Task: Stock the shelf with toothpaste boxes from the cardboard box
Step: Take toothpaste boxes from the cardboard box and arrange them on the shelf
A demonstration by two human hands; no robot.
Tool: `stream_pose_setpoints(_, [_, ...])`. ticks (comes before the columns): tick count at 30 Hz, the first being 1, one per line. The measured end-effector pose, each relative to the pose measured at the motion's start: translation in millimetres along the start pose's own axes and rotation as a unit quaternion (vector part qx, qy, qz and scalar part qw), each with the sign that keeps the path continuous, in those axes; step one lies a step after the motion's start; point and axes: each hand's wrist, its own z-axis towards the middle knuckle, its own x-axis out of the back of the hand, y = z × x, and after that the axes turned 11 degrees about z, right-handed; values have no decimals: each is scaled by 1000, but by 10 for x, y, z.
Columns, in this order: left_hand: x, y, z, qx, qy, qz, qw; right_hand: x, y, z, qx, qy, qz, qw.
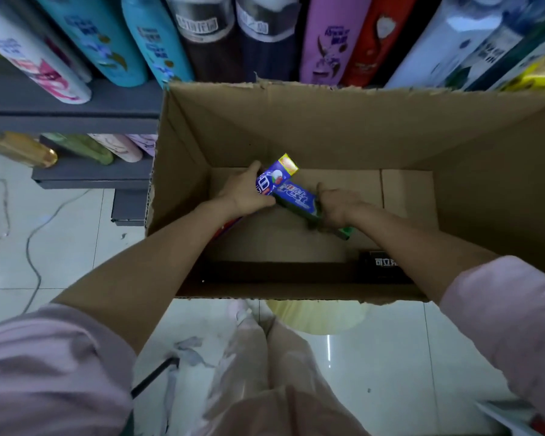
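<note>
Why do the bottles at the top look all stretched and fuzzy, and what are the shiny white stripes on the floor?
In the head view, the wide-angle lens stretches and fans out the shampoo bottles near the edge, and they are slightly blurred. The stripes are glare on the glossy floor tiles. The cardboard box throws shadow along its near inside wall, while both hands and the toothpaste boxes look sharper.

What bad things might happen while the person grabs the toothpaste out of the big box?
1. The left hand holds a blue toothpaste box and the right hand holds a green-edged toothpaste box. The two boxes cross, so they may snag or slip from the grip when lifted.
2. The cardboard box has tall walls, and an arm could bump the ragged rim.
3. The bottles on the shelf stand close behind the cardboard box, so a raised box might knock one.
</note>
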Motion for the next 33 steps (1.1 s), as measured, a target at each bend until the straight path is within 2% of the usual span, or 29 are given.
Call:
stream_pose_setpoints(6, [200,98,-172,-20,104,-107,989,118,80,-185,24,36,188,981])
stream_pose_setpoints(8, [276,130,-259,-18,121,-174,977,188,52,-307,52,49,298,952])
stream_pose_setpoints(11, [412,249,-434,-57,124,-267,954,320,-79,-551,103,70,430,894])
stream_pose_setpoints(15, [630,409,-696,-109,143,-330,927,584,-473,-873,184,75,483,853])
stream_pose_setpoints(21, [1253,434,-1192,-103,241,-257,930,1003,-1095,-1260,251,91,468,842])
stream_pose_setpoints(26, [2069,363,-1657,-115,314,-152,930,1398,-1751,-1475,336,79,502,793])
stream_pose_setpoints(29, [2413,184,-1800,-110,311,-119,936,1506,-2107,-1449,345,72,515,781])
stream_pose_setpoints(31, [2644,-49,-1894,-114,304,-108,940,1554,-2422,-1438,339,66,521,780])
stream_pose_setpoints(33, [2892,-296,-1985,-117,319,-69,938,1627,-2756,-1398,342,142,468,802])
